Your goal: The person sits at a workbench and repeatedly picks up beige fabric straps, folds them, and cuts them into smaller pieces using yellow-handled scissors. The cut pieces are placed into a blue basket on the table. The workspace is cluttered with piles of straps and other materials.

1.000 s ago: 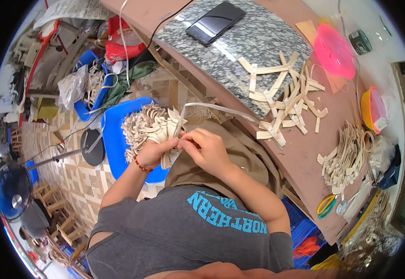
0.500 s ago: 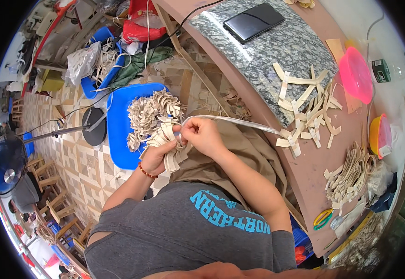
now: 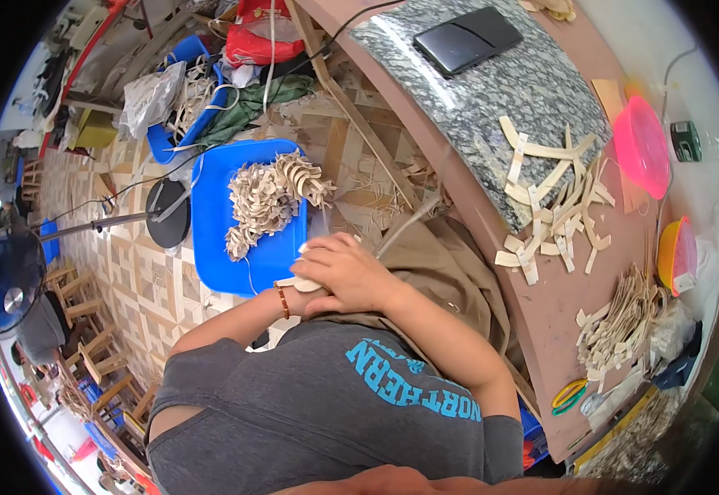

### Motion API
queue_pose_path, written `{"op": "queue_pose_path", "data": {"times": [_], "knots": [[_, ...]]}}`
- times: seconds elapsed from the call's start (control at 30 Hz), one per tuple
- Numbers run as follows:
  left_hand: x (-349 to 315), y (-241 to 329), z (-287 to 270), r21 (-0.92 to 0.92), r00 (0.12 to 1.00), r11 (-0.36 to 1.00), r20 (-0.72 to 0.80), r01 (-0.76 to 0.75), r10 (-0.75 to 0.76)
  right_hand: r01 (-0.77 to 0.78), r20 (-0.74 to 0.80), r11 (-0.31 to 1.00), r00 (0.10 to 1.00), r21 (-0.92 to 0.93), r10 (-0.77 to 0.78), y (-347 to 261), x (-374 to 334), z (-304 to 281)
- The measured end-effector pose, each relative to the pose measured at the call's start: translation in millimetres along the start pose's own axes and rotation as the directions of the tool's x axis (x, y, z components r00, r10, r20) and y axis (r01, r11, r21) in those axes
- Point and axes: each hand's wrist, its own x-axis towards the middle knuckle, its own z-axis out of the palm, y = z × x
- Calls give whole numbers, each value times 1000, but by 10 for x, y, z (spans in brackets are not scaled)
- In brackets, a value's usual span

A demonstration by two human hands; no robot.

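Note:
My left hand is in front of my lap, palm and fingers mostly hidden beneath my right hand. A beige strip piece pokes out between the two hands, beside the beaded bracelet on my left wrist. The fingers of my right hand are bent over the left hand and the strips; pale ends show by its fingertips. Past the right hand, a narrow pale band runs up toward the table edge, partly blurred. Close by on the left, a blue tub holds a heap of bundled beige strips.
The table on the right carries a dark phone on a stone slab, loose branched strips, a pink bowl, a stack of strips and scissors. A second blue bin and a fan stand left.
My right hand has moved from pinching the band to lying over my left hand. The strip bundle, fanned out before, is now mostly covered. The band has shifted off the table edge.

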Motion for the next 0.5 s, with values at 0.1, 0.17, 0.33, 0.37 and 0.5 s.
{"op": "queue_pose_path", "data": {"times": [0.1,0.17,0.33,0.37,0.5], "knots": [[-26,127,-108,107,983,989,141,101,-116,-137,149,987,978,-83,149,87,-17,-10],[-64,210,-241,39,978,990,156,135,-139,-253,204,955,938,-152,281,167,-42,20],[-181,180,-487,-609,840,741,-217,283,-498,-391,59,920,918,-11,391,316,-148,13],[-174,137,-532,-687,751,674,-287,272,-595,-397,30,918,917,-11,398,296,-133,-10],[-71,457,-845,-395,691,905,-609,160,-389,-377,-163,923,908,80,385,137,26,-285]]}}
